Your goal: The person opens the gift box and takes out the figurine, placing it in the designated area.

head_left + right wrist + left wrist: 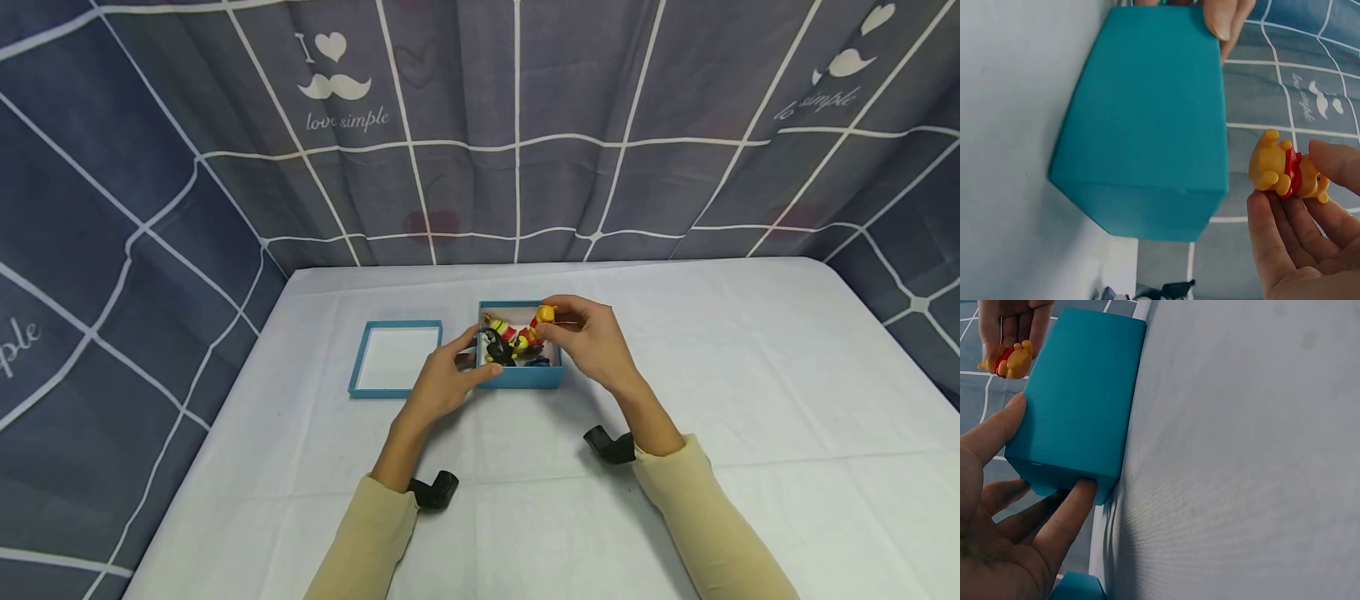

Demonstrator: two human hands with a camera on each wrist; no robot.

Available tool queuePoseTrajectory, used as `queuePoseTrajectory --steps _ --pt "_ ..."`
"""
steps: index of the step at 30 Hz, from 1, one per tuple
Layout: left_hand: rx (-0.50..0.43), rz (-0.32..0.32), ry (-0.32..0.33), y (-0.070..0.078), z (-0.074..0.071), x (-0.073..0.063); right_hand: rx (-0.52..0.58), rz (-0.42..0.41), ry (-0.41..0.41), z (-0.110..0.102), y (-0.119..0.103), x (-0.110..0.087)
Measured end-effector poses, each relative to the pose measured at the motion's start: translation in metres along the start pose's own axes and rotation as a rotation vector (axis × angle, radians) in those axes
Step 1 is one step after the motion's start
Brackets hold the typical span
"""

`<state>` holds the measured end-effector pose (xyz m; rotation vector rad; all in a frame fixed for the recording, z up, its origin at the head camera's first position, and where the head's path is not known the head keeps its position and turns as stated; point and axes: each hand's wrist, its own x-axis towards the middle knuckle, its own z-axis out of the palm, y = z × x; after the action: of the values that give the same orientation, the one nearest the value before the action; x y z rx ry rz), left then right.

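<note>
A blue cardboard box (pixel 521 378) stands uncovered on the white table with several small toy figures in it, among them a black one (pixel 498 347). My left hand (pixel 441 382) grips the box's left end, thumb over the front rim and fingers against the end wall (pixel 1063 478). Over the right part of the box, my right hand (pixel 596 342) pinches a yellow bear figurine (pixel 1270 169) in a red shirt between thumb and fingers. In the right wrist view the bear lies sideways, its head toward the thumb. The box walls hide the other figures from both wrist views.
The box's lid (pixel 358 360), white inside with a blue rim, lies just left of the box, partly behind my left hand. A dark gridded curtain (pixel 465 192) hangs behind the table (pixel 720 375) and along both sides.
</note>
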<state>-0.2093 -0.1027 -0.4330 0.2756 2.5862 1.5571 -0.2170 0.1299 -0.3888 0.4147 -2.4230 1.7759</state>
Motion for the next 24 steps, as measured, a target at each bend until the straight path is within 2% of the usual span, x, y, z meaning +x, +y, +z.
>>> queuePoseTrajectory --steps 10,18,24 --pt "0.008 0.01 0.001 -0.002 0.0 0.0 -0.039 0.0 0.008 -0.02 0.001 0.0" --pt "0.001 -0.011 0.0 0.0 0.0 0.0 -0.091 0.011 0.031 -0.037 0.003 0.001" --pt "-0.006 -0.018 0.003 0.001 0.0 -0.001 -0.081 0.01 0.062 -0.046 0.004 0.002"
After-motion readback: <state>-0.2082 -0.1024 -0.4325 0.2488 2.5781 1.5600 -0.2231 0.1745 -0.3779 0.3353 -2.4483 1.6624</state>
